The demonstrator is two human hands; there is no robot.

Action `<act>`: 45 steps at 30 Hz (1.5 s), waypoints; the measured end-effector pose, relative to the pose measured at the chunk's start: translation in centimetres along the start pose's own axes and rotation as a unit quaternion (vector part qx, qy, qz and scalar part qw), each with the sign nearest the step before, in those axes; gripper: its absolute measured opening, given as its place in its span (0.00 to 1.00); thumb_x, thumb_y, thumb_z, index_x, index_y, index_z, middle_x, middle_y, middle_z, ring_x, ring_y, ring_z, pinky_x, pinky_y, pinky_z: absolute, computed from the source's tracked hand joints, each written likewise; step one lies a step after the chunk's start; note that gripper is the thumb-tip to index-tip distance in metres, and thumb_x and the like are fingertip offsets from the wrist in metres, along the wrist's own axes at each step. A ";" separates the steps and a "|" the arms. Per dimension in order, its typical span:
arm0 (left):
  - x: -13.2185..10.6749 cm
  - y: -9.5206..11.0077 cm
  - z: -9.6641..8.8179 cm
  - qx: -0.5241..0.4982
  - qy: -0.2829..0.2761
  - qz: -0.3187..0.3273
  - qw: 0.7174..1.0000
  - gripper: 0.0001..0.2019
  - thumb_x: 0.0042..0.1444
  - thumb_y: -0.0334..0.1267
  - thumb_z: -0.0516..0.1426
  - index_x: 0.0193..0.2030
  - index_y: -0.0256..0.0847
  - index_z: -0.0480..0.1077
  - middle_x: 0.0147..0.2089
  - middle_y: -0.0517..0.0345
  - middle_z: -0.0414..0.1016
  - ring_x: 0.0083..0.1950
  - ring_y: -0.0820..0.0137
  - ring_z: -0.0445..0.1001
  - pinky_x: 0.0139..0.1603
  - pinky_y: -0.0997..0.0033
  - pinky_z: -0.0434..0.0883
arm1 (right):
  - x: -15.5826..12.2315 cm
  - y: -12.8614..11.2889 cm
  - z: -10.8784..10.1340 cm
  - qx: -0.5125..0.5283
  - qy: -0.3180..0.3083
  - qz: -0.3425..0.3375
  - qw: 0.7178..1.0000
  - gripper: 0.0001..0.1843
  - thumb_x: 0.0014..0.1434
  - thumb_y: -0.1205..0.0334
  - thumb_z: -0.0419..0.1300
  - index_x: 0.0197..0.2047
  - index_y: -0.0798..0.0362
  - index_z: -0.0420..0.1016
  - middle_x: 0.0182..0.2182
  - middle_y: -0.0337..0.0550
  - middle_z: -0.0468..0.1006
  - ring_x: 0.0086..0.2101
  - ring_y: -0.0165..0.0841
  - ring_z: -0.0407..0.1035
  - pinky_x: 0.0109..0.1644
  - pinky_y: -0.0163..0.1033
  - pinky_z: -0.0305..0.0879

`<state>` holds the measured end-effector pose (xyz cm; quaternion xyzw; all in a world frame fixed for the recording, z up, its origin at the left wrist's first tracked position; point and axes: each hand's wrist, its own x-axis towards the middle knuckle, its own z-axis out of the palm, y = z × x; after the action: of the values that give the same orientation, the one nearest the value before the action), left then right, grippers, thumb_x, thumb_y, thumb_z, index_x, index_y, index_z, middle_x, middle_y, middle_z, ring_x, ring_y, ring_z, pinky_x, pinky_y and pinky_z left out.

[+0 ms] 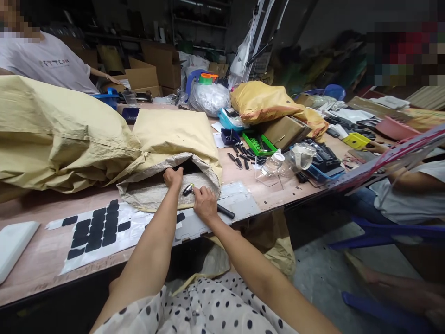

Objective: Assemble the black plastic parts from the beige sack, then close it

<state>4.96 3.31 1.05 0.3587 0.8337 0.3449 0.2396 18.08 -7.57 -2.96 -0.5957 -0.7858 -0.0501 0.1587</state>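
Note:
A cream woven sack (pixel 174 127) lies on the table with its mouth facing me, its grey lining showing. My left hand (pixel 173 177) is at the dark opening, fingers curled closed; what they hold is hidden. Just right of it, my right hand (pixel 205 202) is wrapped round a black-handled tool (pixel 225 211). The tool's small head, silver, black and yellowish, points left over the sack's lower lining. Whether it is a hammer I cannot tell. The sack's inside is dark, its contents unseen.
Left lie black rounded pads (pixel 95 229) on white sheets and a white block (pixel 15 246). A larger full sack (pixel 62 134) adjoins mine. Right are a green tray (pixel 259 143), loose black pieces (pixel 239 162) and a clear jar (pixel 273 164). Co-workers sit at both sides.

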 end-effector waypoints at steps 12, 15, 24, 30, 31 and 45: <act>-7.1 -7.2 -7.6 -0.022 -0.096 0.120 0.988 0.09 0.49 0.45 0.60 0.29 0.42 0.78 0.27 0.60 0.79 0.35 0.65 0.77 0.39 0.70 0.70 | 0.1 0.1 -0.3 0.005 -0.003 0.010 1.000 0.19 0.67 0.67 0.52 0.57 0.48 0.75 0.40 0.48 0.72 0.41 0.40 0.61 0.42 0.42 0.56; -8.9 -9.8 -9.2 0.003 -0.152 0.153 0.976 0.08 0.49 0.45 0.61 0.29 0.43 0.77 0.27 0.61 0.78 0.33 0.66 0.76 0.38 0.70 0.69 | 0.2 0.2 -0.3 0.006 -0.011 0.013 1.000 0.19 0.67 0.67 0.51 0.57 0.48 0.75 0.41 0.48 0.72 0.41 0.40 0.61 0.42 0.42 0.55; -9.0 -11.4 -7.2 0.064 -0.043 0.284 0.956 0.07 0.49 0.40 0.63 0.36 0.46 0.77 0.37 0.58 0.77 0.41 0.64 0.75 0.45 0.67 0.71 | 0.4 0.4 0.0 0.002 -0.010 0.010 1.000 0.19 0.67 0.66 0.52 0.57 0.48 0.75 0.41 0.48 0.71 0.41 0.40 0.61 0.43 0.42 0.55; -8.4 -11.9 -6.0 0.065 -0.026 0.295 0.953 0.05 0.52 0.41 0.64 0.37 0.48 0.78 0.34 0.59 0.75 0.41 0.63 0.74 0.44 0.66 0.70 | 0.3 0.5 -0.1 0.000 -0.013 0.011 1.000 0.19 0.67 0.67 0.52 0.58 0.48 0.75 0.42 0.49 0.72 0.42 0.40 0.62 0.43 0.41 0.55; -8.3 -11.9 -6.0 0.063 -0.030 0.291 0.954 0.05 0.53 0.41 0.63 0.37 0.48 0.78 0.33 0.59 0.74 0.41 0.63 0.74 0.44 0.66 0.69 | 0.4 0.5 -0.1 0.002 -0.013 0.011 1.000 0.20 0.67 0.67 0.52 0.58 0.48 0.75 0.41 0.49 0.72 0.42 0.40 0.62 0.43 0.41 0.56; -8.2 -11.4 -5.9 0.046 -0.062 0.241 0.967 0.05 0.49 0.39 0.63 0.35 0.48 0.78 0.35 0.60 0.76 0.41 0.64 0.73 0.44 0.66 0.69 | -0.8 -0.5 -2.4 0.249 0.023 -0.016 0.968 0.21 0.66 0.68 0.51 0.58 0.47 0.76 0.44 0.44 0.78 0.44 0.35 0.71 0.50 0.36 0.68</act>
<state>1.35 -11.10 -2.38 0.5807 0.7209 0.3307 0.1837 18.25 -9.12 -0.92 -0.5232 -0.7795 0.1307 0.3187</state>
